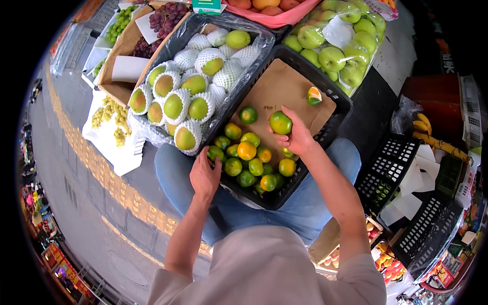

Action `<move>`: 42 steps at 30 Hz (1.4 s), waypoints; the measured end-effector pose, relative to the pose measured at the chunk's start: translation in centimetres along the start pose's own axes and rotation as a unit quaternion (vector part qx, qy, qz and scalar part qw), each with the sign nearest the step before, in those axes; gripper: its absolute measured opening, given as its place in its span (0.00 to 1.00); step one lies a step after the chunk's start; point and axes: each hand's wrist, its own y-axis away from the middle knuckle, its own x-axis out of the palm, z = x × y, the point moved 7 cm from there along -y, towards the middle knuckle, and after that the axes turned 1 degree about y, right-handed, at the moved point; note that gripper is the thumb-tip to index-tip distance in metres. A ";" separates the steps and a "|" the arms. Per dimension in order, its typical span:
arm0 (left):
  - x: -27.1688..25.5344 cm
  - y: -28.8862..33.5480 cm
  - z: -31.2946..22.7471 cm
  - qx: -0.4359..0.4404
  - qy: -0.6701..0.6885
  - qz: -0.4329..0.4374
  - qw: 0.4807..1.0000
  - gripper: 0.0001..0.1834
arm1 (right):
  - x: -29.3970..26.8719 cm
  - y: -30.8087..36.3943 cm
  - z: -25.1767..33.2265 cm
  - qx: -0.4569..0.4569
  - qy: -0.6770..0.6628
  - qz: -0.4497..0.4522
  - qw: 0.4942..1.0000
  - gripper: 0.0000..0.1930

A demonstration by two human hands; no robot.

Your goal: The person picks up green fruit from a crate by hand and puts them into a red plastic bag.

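Mandarins (246,150) in the crate (344,113), one up in the right hand (297,136)

The right hand is over the crate. Its thumb and fingers are curled around one green and yellow mandarin (280,122), pinching it from the sides. The left hand (205,175) is at the left edge of the crate. Its thumb and fingers are bent around a green mandarin (215,153) there. I cannot tell if they squeeze it or just touch it.

Most of the mandarins sit close together in the near part of the crate. Some are green, some are yellow and orange, and many are a mix. One dark green mandarin (248,115) lies a little past that bunch. A cut mandarin (314,95) is near the crate's far right side, with its orange inside showing. Brown cardboard (284,81) lines the bottom of the crate.

Two knees in blue jeans (173,165) are on both sides of the crate's near end. Left of the crate there is a box of fruit in white nets (173,106). Farther left of it are yellow-green grapes (118,122) on white paper. Green apples (332,58) in a clear bag are past the crate, to the right. Bananas (424,127) are well off to its right.
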 end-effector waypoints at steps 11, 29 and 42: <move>-0.1 0.0 0.4 0.014 -0.005 -0.019 1.000 0.25 | 5.3 -2.1 -3.3 -0.259 0.602 -0.064 0.753 0.28; -0.5 1.5 -2.1 0.162 0.029 -0.025 0.986 0.15 | -7.1 1.1 -2.3 0.045 0.870 -0.091 0.483 0.23; 2.3 2.7 -1.5 0.164 -0.070 0.146 0.973 0.28 | 6.2 3.7 -6.3 -0.283 0.784 -0.034 0.552 0.33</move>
